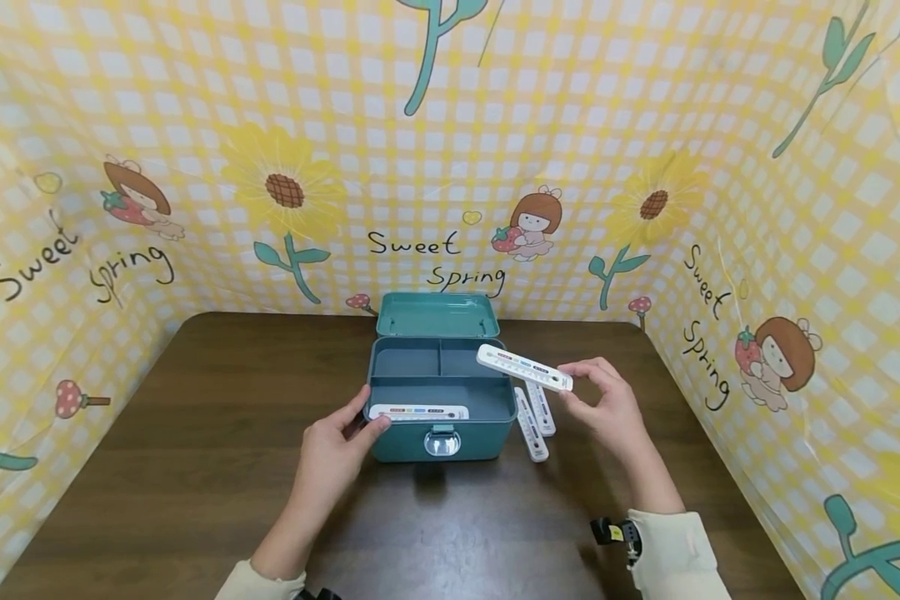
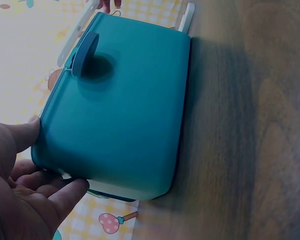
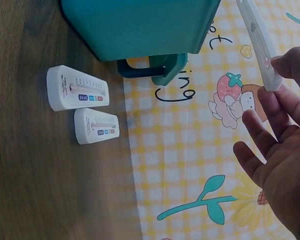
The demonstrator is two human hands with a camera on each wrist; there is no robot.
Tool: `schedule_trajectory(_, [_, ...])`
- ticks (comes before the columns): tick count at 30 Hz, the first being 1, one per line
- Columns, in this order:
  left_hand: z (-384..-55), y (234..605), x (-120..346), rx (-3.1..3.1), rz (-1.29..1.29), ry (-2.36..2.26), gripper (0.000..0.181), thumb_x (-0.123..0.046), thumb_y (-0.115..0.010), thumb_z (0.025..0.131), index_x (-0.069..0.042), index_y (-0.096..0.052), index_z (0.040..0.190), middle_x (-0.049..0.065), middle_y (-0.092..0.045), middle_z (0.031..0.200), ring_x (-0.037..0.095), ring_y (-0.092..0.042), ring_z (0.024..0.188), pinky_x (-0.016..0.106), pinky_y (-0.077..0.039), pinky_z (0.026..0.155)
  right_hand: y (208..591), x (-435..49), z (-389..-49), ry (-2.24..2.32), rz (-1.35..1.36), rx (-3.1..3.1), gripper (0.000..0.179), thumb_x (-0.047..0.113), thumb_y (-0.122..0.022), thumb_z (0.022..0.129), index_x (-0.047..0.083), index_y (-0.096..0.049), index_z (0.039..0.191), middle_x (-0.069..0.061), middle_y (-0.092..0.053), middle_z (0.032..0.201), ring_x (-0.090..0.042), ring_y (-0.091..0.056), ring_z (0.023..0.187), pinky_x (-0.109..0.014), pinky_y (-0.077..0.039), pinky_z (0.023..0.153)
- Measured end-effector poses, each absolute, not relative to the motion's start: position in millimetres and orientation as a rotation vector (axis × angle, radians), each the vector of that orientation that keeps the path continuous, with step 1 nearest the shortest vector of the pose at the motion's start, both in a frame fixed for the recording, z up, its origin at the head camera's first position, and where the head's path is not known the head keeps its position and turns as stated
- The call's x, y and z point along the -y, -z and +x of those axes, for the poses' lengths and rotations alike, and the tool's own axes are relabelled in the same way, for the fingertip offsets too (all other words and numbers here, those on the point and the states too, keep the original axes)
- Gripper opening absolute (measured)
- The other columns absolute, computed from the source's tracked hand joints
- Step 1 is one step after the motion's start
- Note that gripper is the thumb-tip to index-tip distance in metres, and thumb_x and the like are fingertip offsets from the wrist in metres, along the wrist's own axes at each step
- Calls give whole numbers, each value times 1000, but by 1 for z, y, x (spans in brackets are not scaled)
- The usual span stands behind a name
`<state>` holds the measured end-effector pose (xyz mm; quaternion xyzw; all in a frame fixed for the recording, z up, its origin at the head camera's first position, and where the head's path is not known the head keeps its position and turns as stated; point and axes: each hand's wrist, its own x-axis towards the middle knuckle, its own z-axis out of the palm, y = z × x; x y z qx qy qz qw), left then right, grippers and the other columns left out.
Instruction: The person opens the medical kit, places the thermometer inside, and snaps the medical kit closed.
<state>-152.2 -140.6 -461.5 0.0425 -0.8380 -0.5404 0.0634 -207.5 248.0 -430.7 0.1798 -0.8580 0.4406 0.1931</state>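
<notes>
While my left hand grips the teal storage box by its corner, one thermometer inside, my right hand pinches a second thermometer by one end over the box's right side; that off-centre hold could let it tip.

Checked cloth — "Sweet Spring", repeated | white thermometers — markings too small

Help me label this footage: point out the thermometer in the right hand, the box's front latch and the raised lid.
Held thermometer (image 1: 524, 368), head view: middle of its printed face.
Front latch (image 1: 442, 444), head view: centre of its rounded flap.
Raised lid (image 1: 438, 316), head view: middle of its inner side.
</notes>
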Motion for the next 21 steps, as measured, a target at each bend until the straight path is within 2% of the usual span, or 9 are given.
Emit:
schedule_trajectory(3, [-152, 462, 141, 2527, 125, 1639, 67, -43, -77, 91, -20, -54, 150, 10, -55, 150, 22, -64, 126, 33, -56, 93, 433, -250, -212, -1225, 532, 2431, 31, -1, -80, 85, 7, -74, 115, -7, -68, 112, -10, -57, 107, -17, -39, 96])
schedule_trajectory(11, [-151, 462, 142, 2530, 119, 1615, 66, -42, -77, 91, -21, -54, 149, 10, -56, 148, 21, -65, 124, 33, -57, 93, 428, -249, -220, -1233, 664, 2492, 29, 5, -80, 88, 15, -74, 115, 3, -67, 112, -20, -61, 112, -29, -44, 105])
schedule_trajectory(18, [-151, 462, 144, 2529, 107, 1611, 67, -45, -77, 91, -22, -54, 149, 10, -56, 148, 22, -65, 125, 35, -57, 93, 421, -242, -227, -1216, 732, 2572, 30, 6, -79, 88, 18, -74, 115, 6, -65, 112, -22, -60, 111, -32, -47, 99])
schedule_trajectory(21, [-151, 462, 144, 2529, 107, 1626, 67, -45, -77, 91, -22, -54, 150, 9, -56, 149, 21, -65, 125, 34, -57, 93, 418, -239, -229, -1218, 774, 2607, 29, 7, -79, 90, 19, -74, 115, 6, -65, 113, -21, -60, 112, -40, -48, 100])
